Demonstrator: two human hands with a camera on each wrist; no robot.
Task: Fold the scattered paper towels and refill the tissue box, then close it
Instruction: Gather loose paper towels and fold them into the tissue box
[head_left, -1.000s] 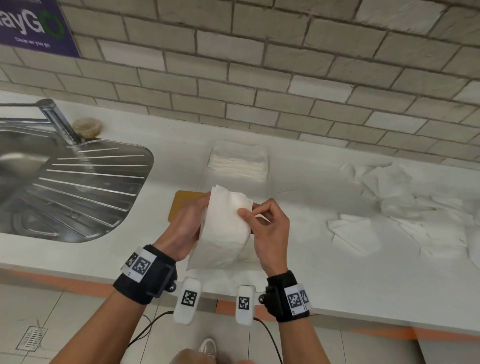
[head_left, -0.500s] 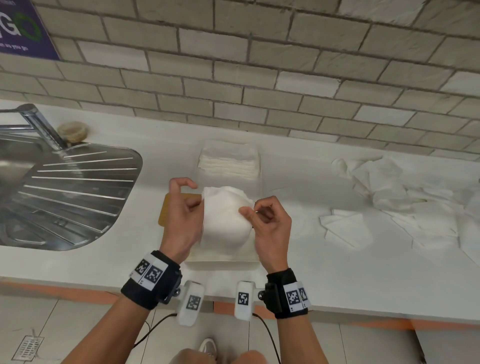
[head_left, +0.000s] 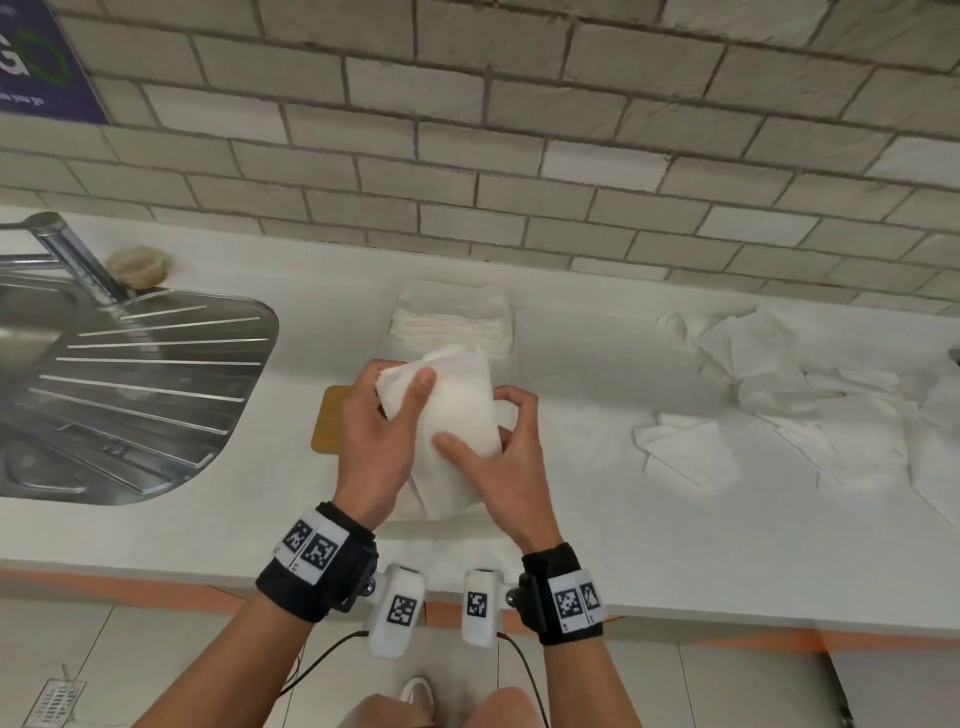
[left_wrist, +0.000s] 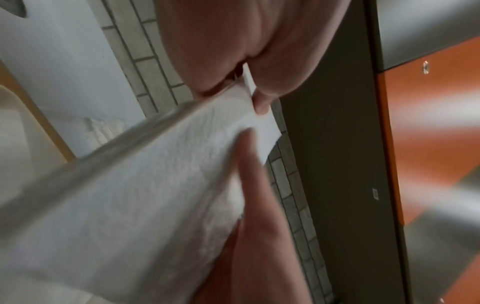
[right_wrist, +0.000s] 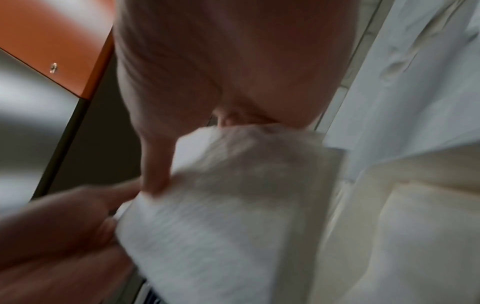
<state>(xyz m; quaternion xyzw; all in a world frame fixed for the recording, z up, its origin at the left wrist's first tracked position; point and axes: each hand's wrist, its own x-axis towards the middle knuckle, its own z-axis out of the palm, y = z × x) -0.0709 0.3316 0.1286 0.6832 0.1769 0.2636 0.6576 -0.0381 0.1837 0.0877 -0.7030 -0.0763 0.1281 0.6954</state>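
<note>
The towel bundle (head_left: 457, 410) has tipped leftward since a moment ago; left hand (head_left: 379, 441) pinches its top, right hand (head_left: 506, 462) grips its side, apparently above the tissue box (head_left: 415, 512).

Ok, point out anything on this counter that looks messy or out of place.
The loose paper towels at the counter's right lie crumpled and scattered, unlike the neat folded stack near the wall. Both the left hand and right hand hold a bent wad of towels. Nothing looks spilled or damaged.
</note>
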